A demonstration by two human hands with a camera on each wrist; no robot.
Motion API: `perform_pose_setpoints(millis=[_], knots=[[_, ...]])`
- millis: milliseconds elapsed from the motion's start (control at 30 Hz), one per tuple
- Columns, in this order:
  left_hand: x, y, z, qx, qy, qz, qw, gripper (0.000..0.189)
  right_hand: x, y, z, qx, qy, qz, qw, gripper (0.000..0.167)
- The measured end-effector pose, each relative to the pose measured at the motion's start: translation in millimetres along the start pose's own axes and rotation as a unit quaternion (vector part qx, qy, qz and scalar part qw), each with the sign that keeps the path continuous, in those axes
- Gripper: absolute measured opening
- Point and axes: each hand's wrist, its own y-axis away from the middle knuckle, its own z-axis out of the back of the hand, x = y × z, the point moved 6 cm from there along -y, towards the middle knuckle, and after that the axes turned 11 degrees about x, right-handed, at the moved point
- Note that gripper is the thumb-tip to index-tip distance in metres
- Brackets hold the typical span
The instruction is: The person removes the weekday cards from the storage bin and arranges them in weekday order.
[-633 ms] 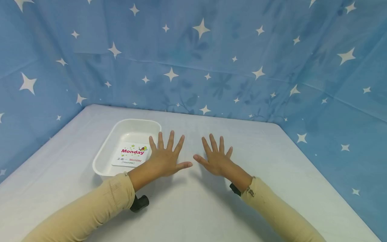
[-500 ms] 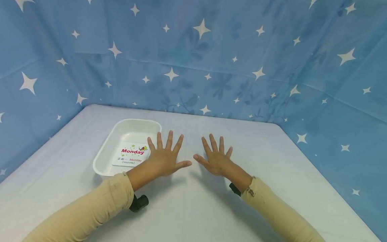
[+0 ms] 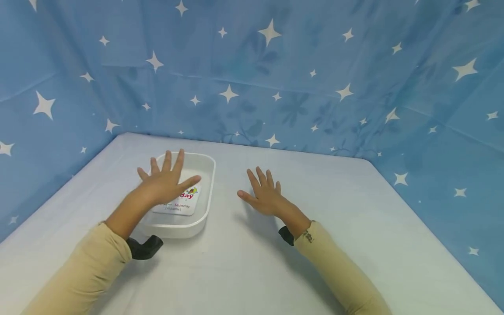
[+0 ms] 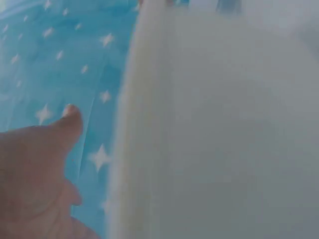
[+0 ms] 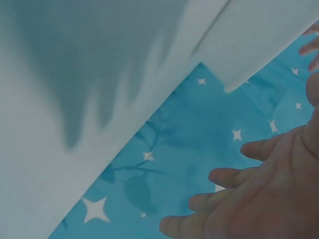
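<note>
In the head view my left hand is over the left part of a white plastic basin, fingers spread. A white card lies in the basin, printed with "Monday" and a small cartoon. My left hand covers part of the card and of the basin's left rim. To the right of the basin, my right hand hovers over the tablecloth with its fingers extended. Neither hand holds anything. A blurred white wall fills much of the left wrist view, with my left hand beside it.
A white cloth covers the table. Behind it and along both sides hangs a blue curtain with white stars. Black wrist mounts are strapped under the forearms. Shadows of the arms fall on the cloth.
My left hand has moved left, from the basin's right side to over its left part, hiding some of the card. My right hand has shifted slightly left. The head view has turned slightly.
</note>
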Motion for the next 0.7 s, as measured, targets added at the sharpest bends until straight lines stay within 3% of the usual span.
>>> perform_pose_setpoints(millis=[167,300,500,700], knots=[[49.4,2.1,7.7,0.036,0.050,0.010,0.9980,0.101,29,-16.8,-1,0.000,0.005,0.008,1.0000,0.077],[75.1,-1.5,0.2,0.046,0.094,-0.014,0.9944,0.101,54,-28.7,-3,0.008,0.011,0.025,0.9996,0.080],[93.8,1.2,-15.2,0.034,0.175,-0.060,0.9820,0.095,88,-44.5,-6,0.020,-0.002,0.054,0.9984,0.084],[96.7,3.9,-25.7,0.014,0.232,-0.078,0.9695,0.084,121,-62.9,-16,0.040,-0.004,0.093,0.9949,0.091]])
